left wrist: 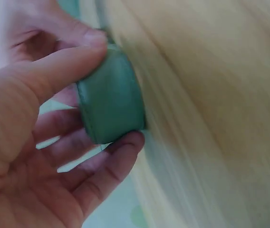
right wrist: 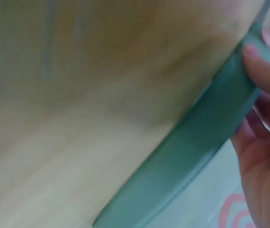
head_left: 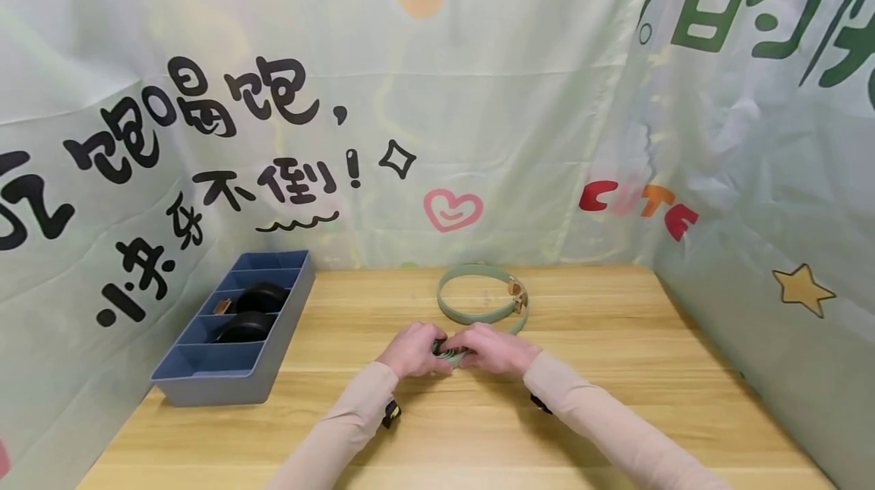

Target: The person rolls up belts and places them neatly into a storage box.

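Observation:
A green belt (head_left: 478, 318) lies on the wooden table in front of me, its far part in a wide loop with a tan-and-gold buckle (head_left: 517, 292) on the right. The nearer end is wound into a small coil (left wrist: 111, 95) between my hands. My left hand (head_left: 415, 352) grips this coil, thumb on its top edge and fingers curled beneath. Close beside it, my right hand (head_left: 495, 349) pinches the belt where the strap (right wrist: 187, 147) leaves the coil and runs off in a long curve. In the head view, fingers cover much of the coil.
At the left stands a blue-grey divided tray (head_left: 273, 368). Two black coiled things (head_left: 246, 327) and a small brown piece (head_left: 222, 306) sit in its compartments. Printed cloth (head_left: 519, 133) hangs behind the table and along both sides.

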Tool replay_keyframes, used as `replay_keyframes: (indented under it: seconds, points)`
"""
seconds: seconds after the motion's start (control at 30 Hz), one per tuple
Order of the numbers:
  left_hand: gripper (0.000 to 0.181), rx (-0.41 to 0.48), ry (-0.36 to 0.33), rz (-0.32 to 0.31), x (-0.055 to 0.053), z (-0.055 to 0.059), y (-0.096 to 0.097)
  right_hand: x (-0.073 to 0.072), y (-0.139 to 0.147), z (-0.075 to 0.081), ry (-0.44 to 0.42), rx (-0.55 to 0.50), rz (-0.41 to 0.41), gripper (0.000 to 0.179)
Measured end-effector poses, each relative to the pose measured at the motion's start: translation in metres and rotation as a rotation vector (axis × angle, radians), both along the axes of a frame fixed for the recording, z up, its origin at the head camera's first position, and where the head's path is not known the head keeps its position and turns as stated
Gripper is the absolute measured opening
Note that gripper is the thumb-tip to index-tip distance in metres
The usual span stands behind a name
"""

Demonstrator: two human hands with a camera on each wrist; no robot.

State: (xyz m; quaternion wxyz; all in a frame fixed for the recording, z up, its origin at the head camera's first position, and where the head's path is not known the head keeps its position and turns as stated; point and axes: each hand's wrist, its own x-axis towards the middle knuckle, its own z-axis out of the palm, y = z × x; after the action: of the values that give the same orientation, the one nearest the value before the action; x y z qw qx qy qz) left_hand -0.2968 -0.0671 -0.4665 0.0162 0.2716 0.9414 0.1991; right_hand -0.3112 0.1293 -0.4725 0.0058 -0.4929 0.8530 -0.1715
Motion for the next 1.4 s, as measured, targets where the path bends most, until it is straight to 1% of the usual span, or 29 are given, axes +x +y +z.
replay_keyframes:
  seconds: [0.1, 0.13, 0.2, 0.27, 0.33, 0.37, 0.43, 0.5, 0.6, 0.7, 0.8, 0.83, 0.87, 0.93, 1.0, 1.07, 1.1, 1.13, 1.27, 1.33, 1.4]
  points:
    - [0.027, 0.011, -0.028, -0.036, -0.0020, 0.0011, -0.0016, -0.0011, 0.0007, 0.0018, 0.007, 0.005, 0.000, 0.030]
    - [0.028, 0.015, -0.038, -0.034, -0.0022, 0.0015, -0.0019, -0.0012, 0.0002, 0.0018, 0.020, 0.000, 0.005, 0.028]
    - [0.031, 0.014, -0.037, -0.011, -0.0019, 0.0019, -0.0018, -0.0008, -0.0016, 0.0014, 0.043, -0.016, 0.018, 0.023]
    - [0.034, 0.011, -0.020, 0.017, -0.0013, 0.0018, -0.0011, -0.0001, -0.0033, 0.0008, 0.064, -0.030, 0.026, 0.020]
    - [0.035, 0.011, -0.005, 0.037, -0.0011, 0.0006, -0.0003, 0.0004, -0.0041, 0.0006, 0.057, -0.037, 0.029, 0.018]
    - [0.034, 0.009, 0.005, 0.037, -0.0012, 0.0002, -0.0001, 0.0005, -0.0040, 0.0007, 0.044, -0.036, 0.028, 0.018]
    - [0.029, 0.016, 0.007, 0.017, -0.0016, -0.0001, -0.0001, 0.0000, -0.0027, 0.0011, 0.014, -0.024, 0.020, 0.022]
    - [0.026, 0.019, -0.005, -0.011, -0.0023, 0.0003, -0.0004, -0.0010, -0.0012, 0.0016, -0.009, -0.016, 0.016, 0.025]
    - [0.026, 0.020, -0.026, -0.036, -0.0029, 0.0018, -0.0008, -0.0023, -0.0002, 0.0020, -0.008, -0.024, 0.021, 0.026]
    - [0.031, 0.017, -0.030, -0.002, -0.0026, 0.0020, -0.0001, -0.0028, -0.0016, 0.0012, 0.023, -0.037, 0.031, 0.017]
    - [0.036, 0.018, -0.017, 0.043, -0.0016, 0.0006, 0.0007, -0.0018, -0.0037, 0.0002, 0.023, -0.029, 0.023, 0.012]
    - [0.035, 0.017, -0.009, 0.045, -0.0017, -0.0003, 0.0009, -0.0017, -0.0040, -0.0003, 0.022, -0.027, 0.021, 0.012]
    - [0.033, 0.017, -0.003, 0.037, -0.0020, -0.0012, 0.0008, -0.0018, -0.0036, -0.0008, 0.016, -0.023, 0.018, 0.012]
    - [0.028, 0.020, 0.002, -0.007, -0.0025, -0.0022, -0.0004, -0.0014, -0.0021, -0.0007, 0.002, -0.011, 0.019, 0.017]
    - [0.024, 0.016, -0.008, -0.067, -0.0042, -0.0026, -0.0024, -0.0015, -0.0002, -0.0002, -0.001, -0.009, 0.032, 0.022]
    - [0.023, 0.006, -0.028, -0.098, -0.0047, -0.0017, -0.0040, -0.0019, -0.0004, 0.0003, 0.000, -0.007, 0.041, 0.021]
    - [0.025, 0.002, -0.031, -0.097, -0.0043, -0.0012, -0.0043, -0.0015, -0.0015, 0.0008, 0.001, -0.006, 0.042, 0.020]
    - [0.027, -0.003, -0.033, -0.084, -0.0038, -0.0008, -0.0041, -0.0014, -0.0026, 0.0006, 0.005, -0.008, 0.041, 0.018]
    - [0.036, -0.032, 0.004, 0.010, 0.0005, 0.0004, 0.0006, -0.0004, -0.0060, -0.0007, 0.030, -0.007, 0.025, 0.009]
    - [0.036, -0.042, 0.023, 0.025, 0.0017, 0.0009, 0.0026, 0.0003, -0.0041, -0.0001, 0.022, -0.012, 0.029, 0.010]
    - [0.033, -0.061, 0.044, 0.012, 0.0017, 0.0016, 0.0037, 0.0009, -0.0001, 0.0032, -0.014, -0.005, 0.027, 0.016]
